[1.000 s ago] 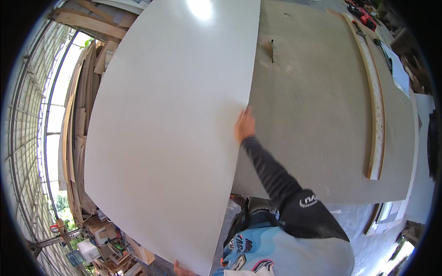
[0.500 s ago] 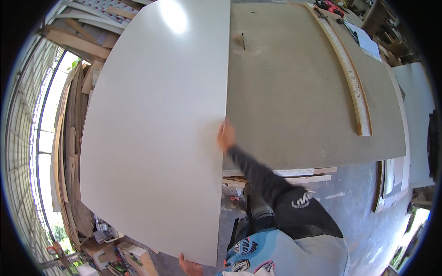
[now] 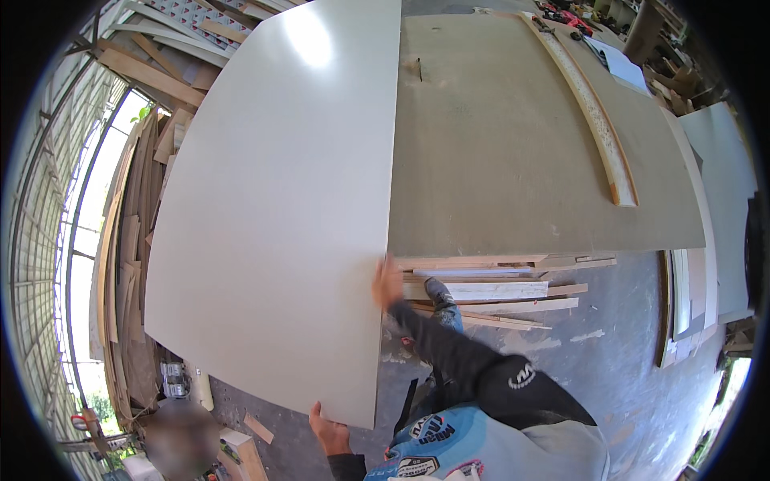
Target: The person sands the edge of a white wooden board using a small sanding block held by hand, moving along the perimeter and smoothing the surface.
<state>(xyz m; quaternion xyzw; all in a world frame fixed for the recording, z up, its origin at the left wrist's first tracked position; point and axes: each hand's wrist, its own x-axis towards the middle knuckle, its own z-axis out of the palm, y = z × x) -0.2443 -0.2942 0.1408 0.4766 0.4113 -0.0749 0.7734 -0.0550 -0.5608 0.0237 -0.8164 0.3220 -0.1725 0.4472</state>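
Note:
A large glossy white panel (image 3: 273, 216) fills the left half of the view, with a bright reflection near its far end. My left hand (image 3: 330, 433) grips its near edge close to the near right corner, the thumb on top and the other fingers hidden beneath. On the long right edge of the panel, my right hand (image 3: 387, 282) is closed around the side, slightly blurred. To the right of the panel is a broad grey-brown board (image 3: 513, 160), its near edge just beyond my right hand.
A long narrow wooden strip (image 3: 597, 112) lies on the board's right part. Several timber lengths (image 3: 489, 290) lie below its near edge, where my foot shows. Offcuts and thin boards (image 3: 132, 240) lean at the left by a barred window. More panels (image 3: 718, 200) stand at right.
My right hand has come nearer along the panel's edge. More of my left hand and sleeve shows. The board's near edge sits higher in view, uncovering timber and floor.

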